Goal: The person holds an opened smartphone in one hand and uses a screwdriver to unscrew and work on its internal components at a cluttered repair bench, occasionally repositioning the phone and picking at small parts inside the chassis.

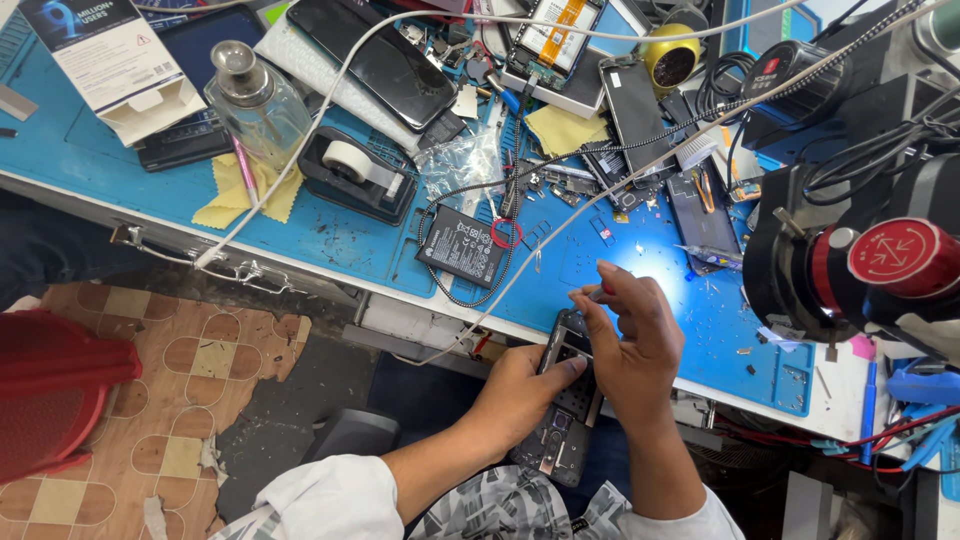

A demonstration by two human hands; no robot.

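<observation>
At the blue mat's (330,240) edge, the left hand (520,395) is gripping the opened phone (565,410), bracing it while the right hand (632,345) is pinching a thin tool (597,293) against its top.

The opened phone (562,405) is largely covered by the left hand (522,392) and right hand (630,340). At three o'clock, the microscope (860,265) is cut off by the edge; the tool tip cannot be made out.

Matt blue rubbery mat (330,235), clear glass bottle (262,110), glossy black phone screen (385,60).
</observation>
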